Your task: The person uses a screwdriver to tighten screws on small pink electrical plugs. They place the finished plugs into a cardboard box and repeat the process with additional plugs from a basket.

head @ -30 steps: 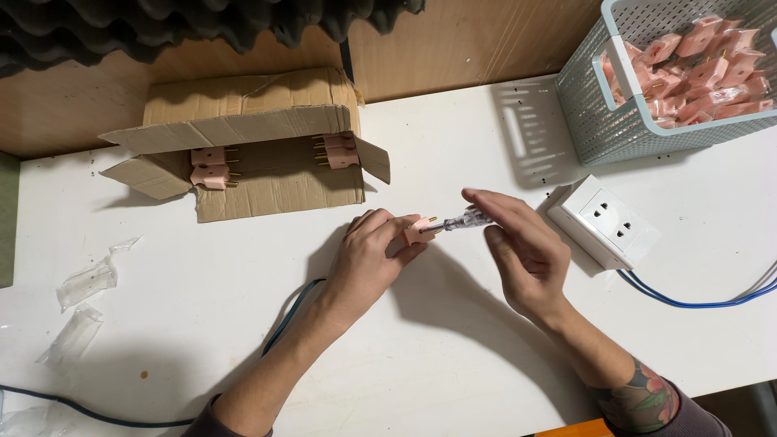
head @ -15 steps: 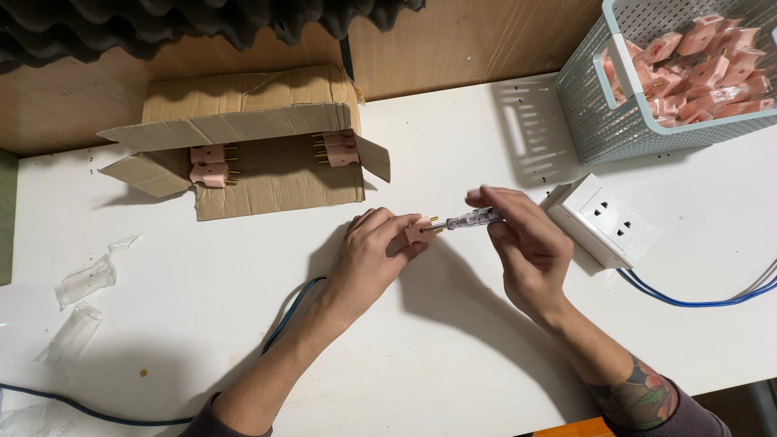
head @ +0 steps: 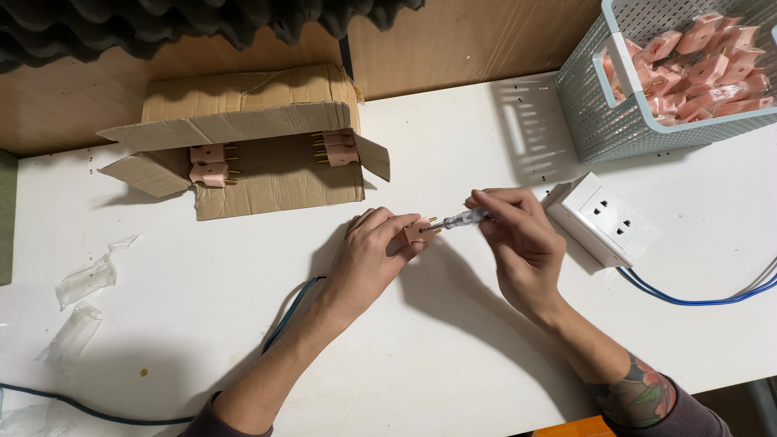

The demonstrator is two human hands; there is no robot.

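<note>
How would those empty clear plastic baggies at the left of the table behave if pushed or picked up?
The clear baggies look like thin crumpled film, so probably floppy and very light; a push would likely slide or crumple them. Being transparent on the white table, their edges are hard to see. The left hand and right hand are busy elsewhere.

A: Pink plug (head: 415,232)?
B: Small, two brass pins pointing right, held just above the white bench (head: 453,356).
A: Tool?
B: Clear-handled tester screwdriver (head: 465,218), lying almost level, tip at the plug's pins. Can't tell if touching.
</note>
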